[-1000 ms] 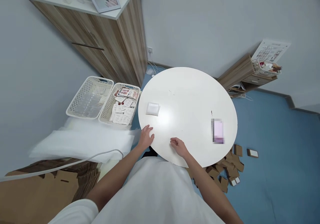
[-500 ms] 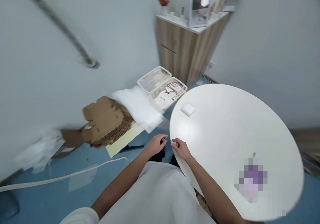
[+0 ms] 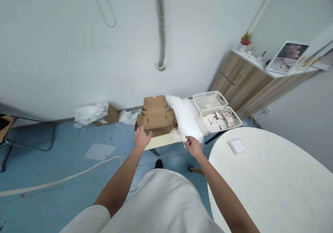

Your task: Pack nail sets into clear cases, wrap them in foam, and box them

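A stack of flat brown cardboard boxes lies on a pale yellow table by the wall. My left hand is at the stack's near left corner, fingers apart, holding nothing that I can see; whether it touches the cardboard I cannot tell. White foam sheets lie just right of the stack. Over their near end is my right hand, fingers loosely curled and apart, with nothing in it. Beyond the sheets stand two white plastic baskets, one with printed cards in it.
To the right is a round white table bearing a small white packet. A wooden cabinet fills the corner. On the floor at left are a carton with plastic wrap, a pale cable and a chair frame.
My view has swung left, from the round table toward the cardboard stack. My hands, close together before, have spread apart; the left now reaches the stack, the right the foam sheets.
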`<action>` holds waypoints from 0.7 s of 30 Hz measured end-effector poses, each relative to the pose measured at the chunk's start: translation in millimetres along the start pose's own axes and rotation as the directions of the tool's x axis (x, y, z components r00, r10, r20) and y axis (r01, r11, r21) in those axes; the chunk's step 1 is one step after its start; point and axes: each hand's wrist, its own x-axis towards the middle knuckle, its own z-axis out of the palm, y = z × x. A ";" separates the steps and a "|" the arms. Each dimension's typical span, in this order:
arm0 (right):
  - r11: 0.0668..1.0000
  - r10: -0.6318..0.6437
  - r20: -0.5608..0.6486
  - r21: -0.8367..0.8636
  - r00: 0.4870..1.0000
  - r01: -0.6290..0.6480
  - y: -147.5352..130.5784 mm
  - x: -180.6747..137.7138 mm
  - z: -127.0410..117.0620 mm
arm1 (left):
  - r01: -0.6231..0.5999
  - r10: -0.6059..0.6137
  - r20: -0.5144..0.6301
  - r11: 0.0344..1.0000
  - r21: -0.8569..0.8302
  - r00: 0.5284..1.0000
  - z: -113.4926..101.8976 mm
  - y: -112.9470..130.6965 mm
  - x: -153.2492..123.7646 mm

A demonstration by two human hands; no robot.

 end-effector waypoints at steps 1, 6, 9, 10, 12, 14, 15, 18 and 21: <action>1.000 0.005 0.000 -0.003 1.000 -0.005 -7.1 10.0 5.8 | 0.053 -0.053 -0.006 0.998 0.020 0.999 -6.1 -9.2 11.5; 0.999 0.027 0.004 -0.026 1.000 -0.027 -41.7 47.8 38.7 | 0.120 -0.123 0.049 0.991 0.065 0.991 -21.5 -46.7 68.7; 0.995 0.034 -0.052 -0.089 0.998 -0.039 -56.4 61.9 55.6 | 0.066 -0.073 0.110 0.996 0.064 0.991 -19.6 -60.0 96.7; 0.993 0.035 -0.072 -0.113 0.997 -0.043 -59.8 65.6 59.7 | 0.047 -0.054 0.131 0.997 0.059 0.990 -17.7 -62.9 104.2; 0.986 0.036 -0.102 -0.156 0.994 -0.051 -64.2 72.0 64.8 | 0.002 -0.008 0.164 0.999 0.037 0.986 -12.6 -66.7 116.2; 0.980 0.039 -0.122 -0.190 0.992 -0.062 -65.8 77.9 66.2 | -0.041 0.039 0.186 0.999 0.007 0.982 -6.3 -68.5 124.2; 0.977 0.043 -0.128 -0.203 0.991 -0.068 -65.7 80.9 65.8 | -0.054 0.054 0.192 0.999 -0.006 0.980 -3.1 -68.6 126.7; 0.965 0.056 -0.146 -0.245 0.988 -0.091 -63.2 93.2 62.9 | -0.044 0.046 0.211 0.999 -0.017 0.976 4.4 -67.3 129.3; 0.947 0.046 -0.170 -0.307 0.984 -0.097 -60.8 112.3 61.0 | -0.053 0.055 0.216 0.998 -0.015 0.975 7.7 -65.0 126.6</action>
